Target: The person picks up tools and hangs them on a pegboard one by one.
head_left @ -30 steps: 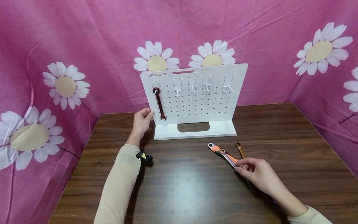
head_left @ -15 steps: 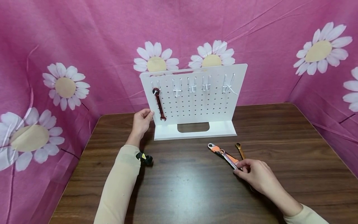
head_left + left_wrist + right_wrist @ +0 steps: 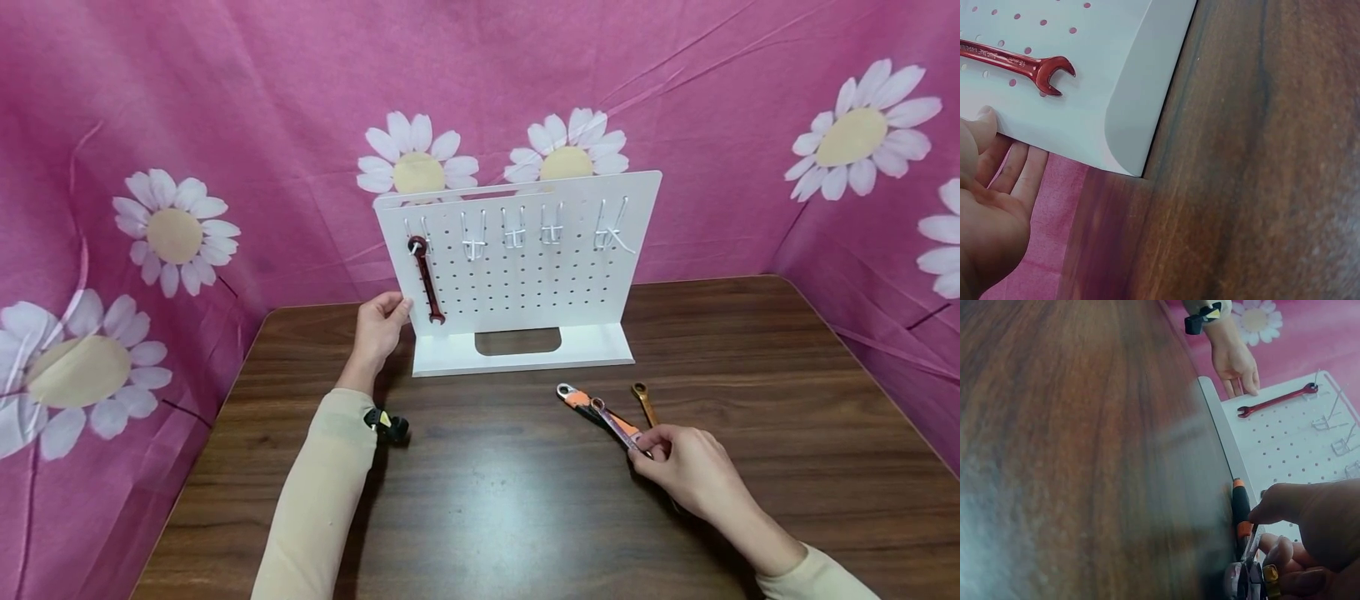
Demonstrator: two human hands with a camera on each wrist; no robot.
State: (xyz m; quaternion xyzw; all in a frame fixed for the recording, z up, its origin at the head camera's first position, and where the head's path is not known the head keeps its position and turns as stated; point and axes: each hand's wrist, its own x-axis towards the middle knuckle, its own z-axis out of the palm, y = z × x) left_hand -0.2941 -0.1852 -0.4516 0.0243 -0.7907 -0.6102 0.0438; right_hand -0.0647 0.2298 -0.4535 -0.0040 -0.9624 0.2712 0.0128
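Observation:
My left hand [image 3: 381,329] holds the left edge of a white pegboard stand [image 3: 525,283], thumb on the front and fingers behind in the left wrist view. A red wrench [image 3: 427,279] hangs from the leftmost hook, its open end [image 3: 1054,75] pointing down. At the right, my right hand [image 3: 697,471] pinches a shiny silver-purple wrench [image 3: 613,423] between thumb and fingers. Under it lies an orange-and-black handled tool with a silver ring end [image 3: 577,398]. A gold wrench [image 3: 642,402] lies just beyond the hand, which hides its lower part.
Several white wire hooks [image 3: 551,225] line the upper part of the pegboard, right of the red wrench. The stand's base [image 3: 592,346] rests on the brown wooden table [image 3: 480,492]. A pink flowered cloth [image 3: 300,125] surrounds the table on the back and sides.
My right hand has shifted slightly at the silver-purple wrench, whose ring end has barely moved. The left hand keeps its hold on the pegboard.

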